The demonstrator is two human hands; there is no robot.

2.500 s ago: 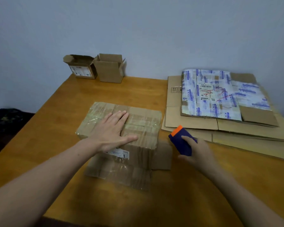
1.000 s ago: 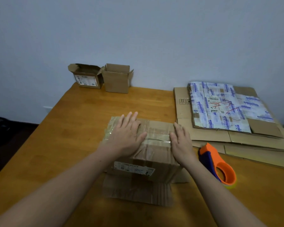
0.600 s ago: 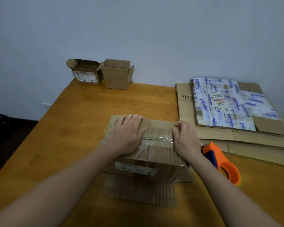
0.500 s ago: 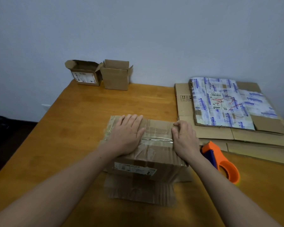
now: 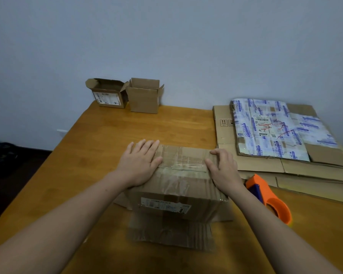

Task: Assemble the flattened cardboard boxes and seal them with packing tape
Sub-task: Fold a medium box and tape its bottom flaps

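Flat and spread, the left hand (image 5: 141, 163) presses its straight fingers on the left part of the cardboard box (image 5: 178, 186) top. The right hand (image 5: 224, 171) has its fingers bent over the right edge of that top, and its thumb lies at the end of a clear tape strip (image 5: 182, 167) that runs across the top between the two hands.

The box stands on an orange-brown wooden table (image 5: 107, 139) set against a plain pale wall (image 5: 166, 46). Dark floor (image 5: 8, 165) shows left of the box, beyond the table edge. The box sits under both palms, and its lower flaps (image 5: 170, 234) lie splayed on the wood.

One orange and blue tape dispenser (image 5: 271, 200) lies just right of the box, near the right wrist. Two small open boxes stand well behind the box at the wall: one with a label (image 5: 109, 95) and one plain (image 5: 145, 97), touching each other. To the right and behind lies a stack of flattened cardboard (image 5: 261, 167). Its top sheet (image 5: 275, 127) is covered in white tape with blue print. How many sheets lie beneath cannot be told.
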